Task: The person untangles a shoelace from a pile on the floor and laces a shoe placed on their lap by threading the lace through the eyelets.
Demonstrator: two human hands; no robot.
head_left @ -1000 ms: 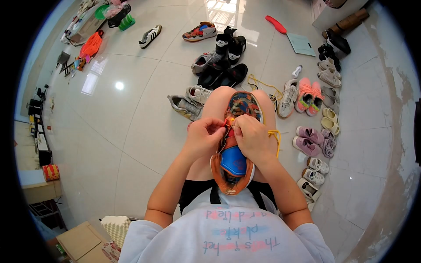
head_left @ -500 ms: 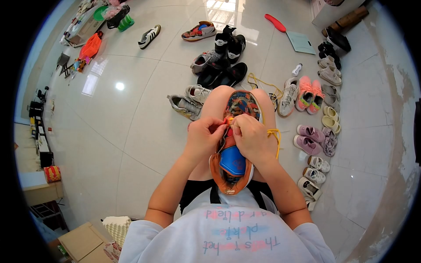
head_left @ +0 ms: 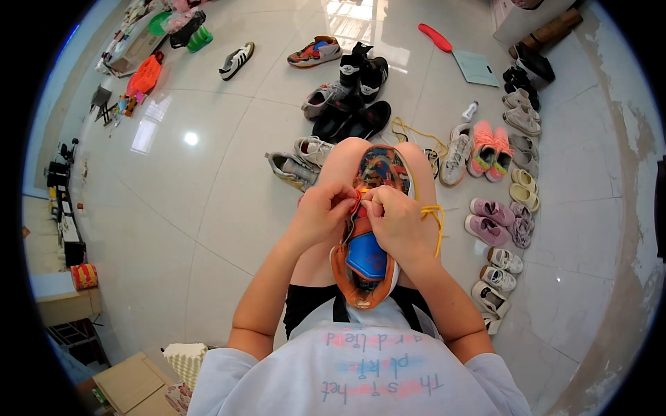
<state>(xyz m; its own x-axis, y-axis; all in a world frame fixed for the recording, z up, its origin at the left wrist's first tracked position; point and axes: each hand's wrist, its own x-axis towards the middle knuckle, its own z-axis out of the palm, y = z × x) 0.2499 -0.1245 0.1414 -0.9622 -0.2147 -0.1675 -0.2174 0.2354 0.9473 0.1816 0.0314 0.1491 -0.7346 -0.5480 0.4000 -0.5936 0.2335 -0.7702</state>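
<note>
Head view: the shoe [head_left: 359, 225] is laid lengthwise on the thighs [head_left: 334, 170], toe toward the knees and heel toward the shirt [head_left: 347, 360]. It is probably placed so because the lap gives a firm rest and the lacing area is turned upward between both hands. A red edge near the eyelets is pinched by the left hand [head_left: 326, 215], so the shoe's side is likely steadied. The right hand [head_left: 394, 216] is curled closed just beside it, with thumb and forefinger brought together.

Whether a lace end is caught in the right fingertips cannot be told; the spot is too small, and much of the shoe's right side is covered by that hand. A yellow lace [head_left: 440, 232] is seen hanging beside the right thigh, but its upper run is hidden. The sole is hidden against the legs. A similar shoe [head_left: 314, 52] is set on the floor [head_left: 208, 173] beyond the knees. Some black shoes [head_left: 352, 119] are overlapped there, so their pairing is hard to make out. The outer scene is cut off by the lens's dark border.
</note>
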